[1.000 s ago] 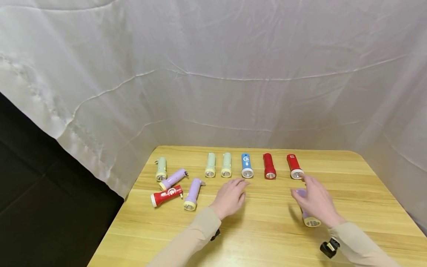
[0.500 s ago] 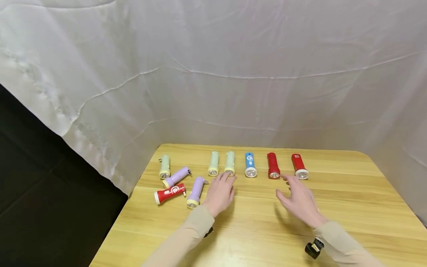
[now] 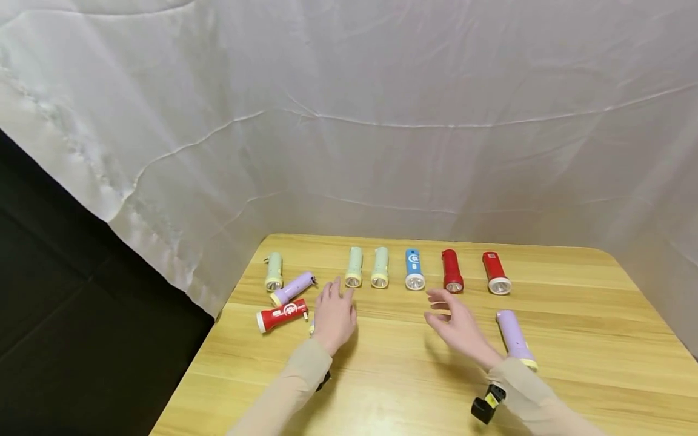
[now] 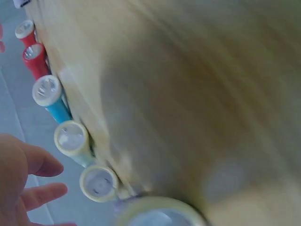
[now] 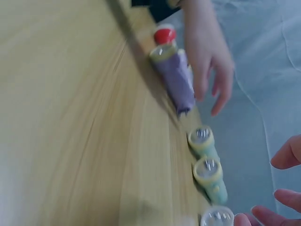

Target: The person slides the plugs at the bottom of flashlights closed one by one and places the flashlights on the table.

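My left hand (image 3: 335,318) hovers over a purple flashlight (image 5: 176,80), hiding most of it in the head view; its fingers are loosely extended and hold nothing. In the left wrist view, that flashlight's pale yellow head (image 4: 146,206) shows large at the bottom edge. My right hand (image 3: 457,324), thumb and fingers apart, holds nothing above the middle right of the table. Behind it lie a blue flashlight (image 3: 413,266) and a dark red one (image 3: 451,269). Another purple flashlight (image 3: 514,336) lies to the right of the right hand.
Two mint flashlights (image 3: 354,266) and a red, white-headed one (image 3: 495,272) belong to the back row on the wooden table (image 3: 414,393). At left lie a mint flashlight (image 3: 274,269), a purple one (image 3: 294,289) and a red one (image 3: 283,315). A pale curtain (image 3: 382,169) hangs behind.
Both hands have moved left. The right hand has left the purple flashlight at the right, which now lies uncovered. The left hand has come over the other purple flashlight.
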`<state>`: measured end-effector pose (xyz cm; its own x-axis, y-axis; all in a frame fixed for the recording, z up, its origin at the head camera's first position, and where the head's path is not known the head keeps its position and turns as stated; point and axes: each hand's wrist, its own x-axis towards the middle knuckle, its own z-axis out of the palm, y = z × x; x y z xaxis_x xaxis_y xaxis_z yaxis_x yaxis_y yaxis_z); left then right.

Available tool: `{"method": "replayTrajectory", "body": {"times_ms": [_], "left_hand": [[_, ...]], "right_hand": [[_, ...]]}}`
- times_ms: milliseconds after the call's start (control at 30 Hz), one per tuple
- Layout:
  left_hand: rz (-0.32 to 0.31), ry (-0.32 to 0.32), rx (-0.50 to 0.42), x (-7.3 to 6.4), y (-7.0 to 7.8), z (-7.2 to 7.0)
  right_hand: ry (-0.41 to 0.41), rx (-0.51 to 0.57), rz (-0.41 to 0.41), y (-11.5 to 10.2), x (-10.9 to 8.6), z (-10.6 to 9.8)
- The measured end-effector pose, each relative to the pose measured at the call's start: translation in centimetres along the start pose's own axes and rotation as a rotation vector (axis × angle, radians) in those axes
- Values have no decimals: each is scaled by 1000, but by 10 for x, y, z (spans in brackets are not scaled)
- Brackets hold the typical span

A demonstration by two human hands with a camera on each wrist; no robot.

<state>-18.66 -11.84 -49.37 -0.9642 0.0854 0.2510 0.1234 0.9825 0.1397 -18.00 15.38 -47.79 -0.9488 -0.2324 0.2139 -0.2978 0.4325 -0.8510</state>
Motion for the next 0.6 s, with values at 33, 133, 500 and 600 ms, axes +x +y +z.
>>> {"method": "replayTrajectory", "body": {"times_ms": [33, 133, 500, 600], "left_hand": [[-19, -12, -3, -1, -3, 1], [-73, -49, -4, -4, -9, 5], [-164, -139, 3, -11, -20, 9], [-169, -162, 22, -12, -20, 8]], "right_hand": [[-9, 23, 15, -1, 1, 2], [-49, 89, 66, -4, 3, 8], [-130, 219, 205, -11, 4, 27], [-133, 233, 216, -11, 4, 30]]}}
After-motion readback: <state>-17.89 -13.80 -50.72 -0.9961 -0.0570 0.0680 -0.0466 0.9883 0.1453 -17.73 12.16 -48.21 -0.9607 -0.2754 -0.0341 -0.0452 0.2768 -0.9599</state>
